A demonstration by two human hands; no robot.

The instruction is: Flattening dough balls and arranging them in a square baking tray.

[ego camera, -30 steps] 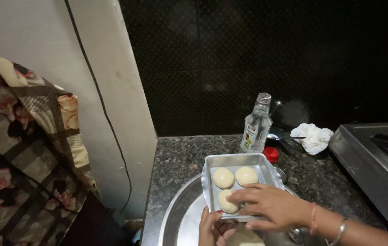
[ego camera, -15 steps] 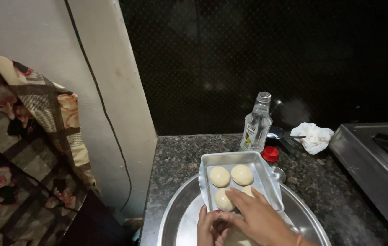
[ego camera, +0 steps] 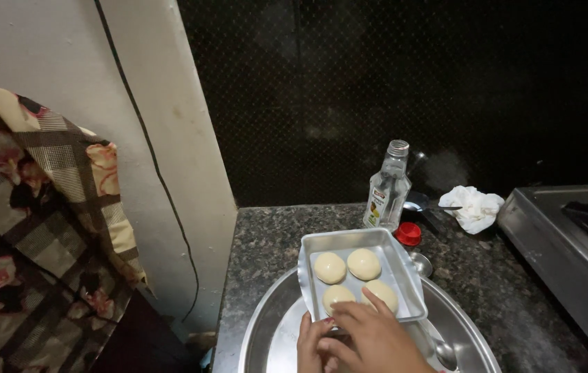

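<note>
We see four pale dough balls (ego camera: 347, 280) lying in two rows inside a rectangular metal baking tray (ego camera: 404, 273). The tray sits over the far part of a large round steel platter (ego camera: 266, 331), which lies at the near edge of the table (ego camera: 266, 235), a dark speckled stone top, close to its left edge.

Our right hand (ego camera: 377, 335) lies palm down at the near edge of the tray, its fingers (ego camera: 370, 298) loosely together, and one fingertip touches the near right dough ball. Our left hand (ego camera: 311, 342) is just beside it on the left, its fingers curled against the tray's near left corner; whether they grip the rim we cannot tell, since the right hand partly covers them.

Beyond the tray, toward the far edge of the table, stands a clear glass bottle (ego camera: 387, 186) without its cap, and a red cap (ego camera: 409, 234) lies just beside its base. A crumpled white cloth (ego camera: 473, 207) lies further right, near a steel stove (ego camera: 570, 235) at the right edge. A spoon (ego camera: 444, 352) rests on the platter by our right hand. A flowered checked cloth (ego camera: 38, 228) hangs at the left, off the table.
</note>
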